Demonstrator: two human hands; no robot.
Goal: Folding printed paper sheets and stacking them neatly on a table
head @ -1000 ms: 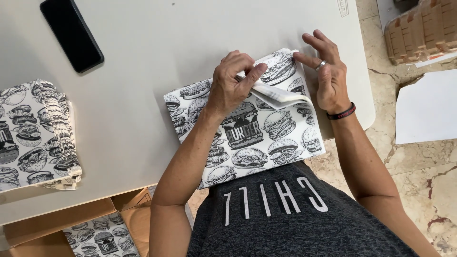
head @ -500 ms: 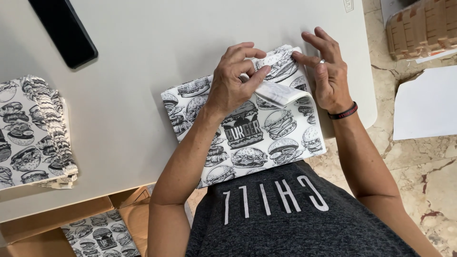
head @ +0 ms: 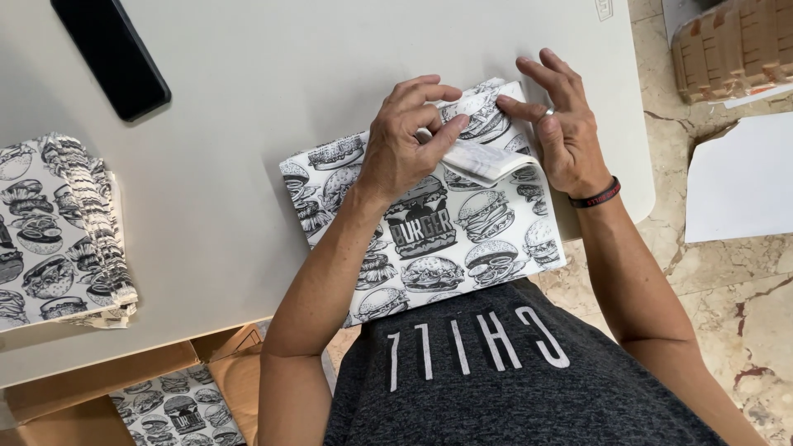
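A white paper bag printed with black burger drawings (head: pixel 462 239) lies flat on the pale table (head: pixel 273 74), its near end hanging over the table's edge. My left hand (head: pixel 409 136) pinches the folded flap at the bag's top edge between thumb and fingers. Just to the right, my right hand (head: pixel 562 132) holds the flap's far corner with its fingertips, the other fingers spread. The flap curls up between the two hands.
A stack of the same printed bags (head: pixel 58 231) lies at the table's left edge. A black phone (head: pixel 111 54) rests at the far left. A cardboard box (head: pixel 124 388) with more bags stands below the table. White sheets (head: pixel 739 177) lie on the stone floor at the right.
My left fingers have slid right along the flap and curled tighter on it. My right hand has spread its fingers slightly. The bag stays in place.
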